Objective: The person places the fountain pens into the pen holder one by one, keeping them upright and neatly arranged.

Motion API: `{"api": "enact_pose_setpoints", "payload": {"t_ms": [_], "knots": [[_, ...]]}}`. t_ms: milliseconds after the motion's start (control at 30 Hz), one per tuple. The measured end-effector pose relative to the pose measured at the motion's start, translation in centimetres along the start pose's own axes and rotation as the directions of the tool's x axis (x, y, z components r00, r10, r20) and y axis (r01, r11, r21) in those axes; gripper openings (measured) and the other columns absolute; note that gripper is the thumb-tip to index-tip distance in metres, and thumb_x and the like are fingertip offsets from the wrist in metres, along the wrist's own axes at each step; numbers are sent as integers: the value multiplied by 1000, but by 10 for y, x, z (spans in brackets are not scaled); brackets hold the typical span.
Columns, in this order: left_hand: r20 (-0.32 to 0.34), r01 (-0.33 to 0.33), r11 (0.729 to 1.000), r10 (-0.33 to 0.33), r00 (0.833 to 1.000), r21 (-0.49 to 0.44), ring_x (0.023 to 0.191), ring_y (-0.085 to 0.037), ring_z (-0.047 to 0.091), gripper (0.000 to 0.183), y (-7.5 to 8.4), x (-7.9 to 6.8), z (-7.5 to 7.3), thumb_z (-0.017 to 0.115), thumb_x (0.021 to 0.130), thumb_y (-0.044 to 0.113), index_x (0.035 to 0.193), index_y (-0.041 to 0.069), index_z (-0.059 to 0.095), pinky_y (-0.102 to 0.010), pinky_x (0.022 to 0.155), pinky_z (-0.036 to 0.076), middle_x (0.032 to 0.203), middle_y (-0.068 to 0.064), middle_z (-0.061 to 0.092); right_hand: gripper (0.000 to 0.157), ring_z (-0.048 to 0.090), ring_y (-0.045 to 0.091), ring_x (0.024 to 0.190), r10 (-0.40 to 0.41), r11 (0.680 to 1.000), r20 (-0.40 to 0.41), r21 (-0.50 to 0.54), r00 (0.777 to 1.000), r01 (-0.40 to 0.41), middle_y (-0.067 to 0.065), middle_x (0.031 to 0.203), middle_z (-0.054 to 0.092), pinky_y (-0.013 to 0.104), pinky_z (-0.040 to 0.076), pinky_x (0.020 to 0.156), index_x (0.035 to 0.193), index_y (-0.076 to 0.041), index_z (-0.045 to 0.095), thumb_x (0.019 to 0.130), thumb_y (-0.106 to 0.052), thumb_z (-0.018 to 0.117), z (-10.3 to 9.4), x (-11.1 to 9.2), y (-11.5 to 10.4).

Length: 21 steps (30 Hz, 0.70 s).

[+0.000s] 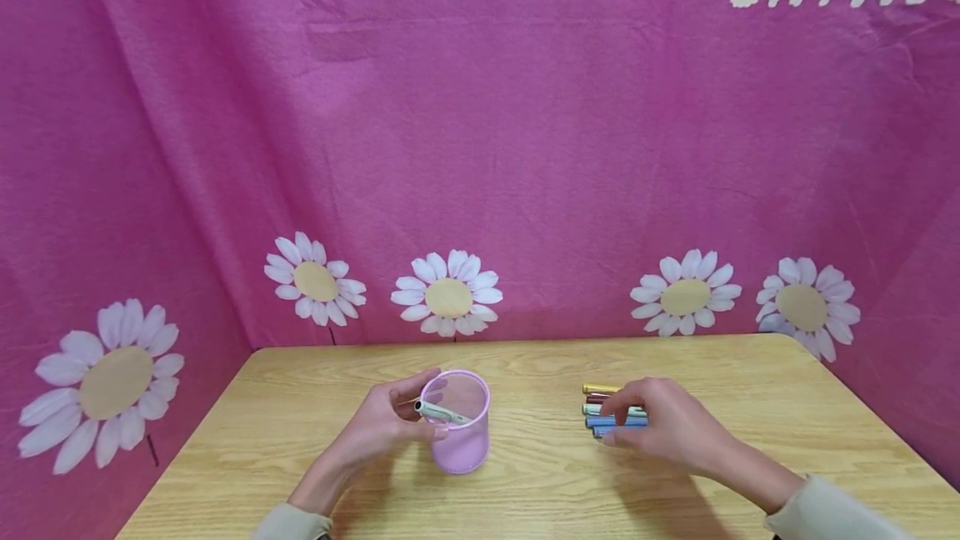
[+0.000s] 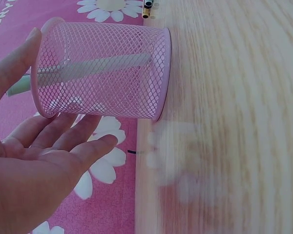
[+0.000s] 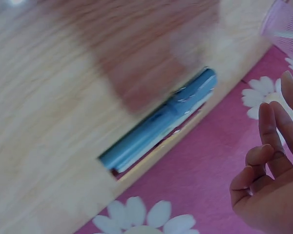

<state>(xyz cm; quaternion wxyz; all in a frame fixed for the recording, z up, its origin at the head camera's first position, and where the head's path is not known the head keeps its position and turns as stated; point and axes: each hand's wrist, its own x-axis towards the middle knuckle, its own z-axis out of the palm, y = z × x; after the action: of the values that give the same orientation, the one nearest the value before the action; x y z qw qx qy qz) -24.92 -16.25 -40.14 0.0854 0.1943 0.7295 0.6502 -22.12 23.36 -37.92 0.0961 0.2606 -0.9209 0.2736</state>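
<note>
A pink mesh pen holder [image 1: 461, 444] stands upright on the wooden table. One pale green pen [image 1: 444, 414] leans inside it, its end poking past the rim on the left. My left hand [image 1: 380, 422] holds the holder from the left, thumb at the near side of the rim and fingers reaching behind; in the left wrist view the thumb [image 2: 19, 61] lies along the rim. Over a row of several capped pens [image 3: 158, 124], yellow, dark red, pale green and blue, hovers my right hand [image 1: 671, 423]. Its fingers are loosely bent with nothing between them, and it partly hides the pens' right ends.
The light wood table [image 1: 525, 490] ends at a pink cloth backdrop [image 1: 555, 148] printed with daisies and white lettering. Cloth also hangs along the left and right sides. Bare wood lies between the pen holder and the pen row.
</note>
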Motion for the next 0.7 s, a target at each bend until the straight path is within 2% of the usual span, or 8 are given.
{"api": "enact_pose_setpoints", "payload": {"t_ms": [100, 267, 467, 700], "knots": [[4, -2, 1000, 2, 1000, -8, 120, -35, 66, 86, -1, 1, 1, 86, 81, -1, 155, -9, 43, -29, 99, 55, 157, -26, 47, 21, 53, 5, 72, 24, 1000, 23, -12, 999, -24, -21, 79, 62, 25, 44, 61, 95, -16, 82, 78, -20, 94, -1, -7, 9], [4, 2, 1000, -2, 1000, -7, 121, -34, 66, 87, -1, 1, 1, 86, 82, 0, 155, -9, 42, -27, 99, 54, 156, -25, 49, 21, 59, 7, 76, 67, 997, 62, -38, 996, -65, -22, 79, 63, 30, 53, 68, 97, -17, 83, 80, -24, 93, 1, -15, 20], [-2, 7, 1000, -7, 1000, -25, 125, -38, 63, 86, 1, 0, 1, 86, 81, 0, 155, -8, 43, -27, 99, 54, 156, -24, 50, 23, 58, 8, 77, 107, 992, 80, -72, 991, -101, -20, 80, 64, 30, 52, 67, 98, -19, 83, 80, -28, 94, -2, -21, 35], [4, -1, 1000, 1, 1000, -9, 122, -36, 65, 85, 0, 0, 0, 86, 81, -1, 155, -9, 43, -26, 97, 54, 156, -25, 49, 25, 57, 10, 79, 135, 984, 81, -124, 988, -124, -17, 84, 66, 35, 52, 70, 98, -22, 83, 77, -28, 96, -4, -25, 52]]}}
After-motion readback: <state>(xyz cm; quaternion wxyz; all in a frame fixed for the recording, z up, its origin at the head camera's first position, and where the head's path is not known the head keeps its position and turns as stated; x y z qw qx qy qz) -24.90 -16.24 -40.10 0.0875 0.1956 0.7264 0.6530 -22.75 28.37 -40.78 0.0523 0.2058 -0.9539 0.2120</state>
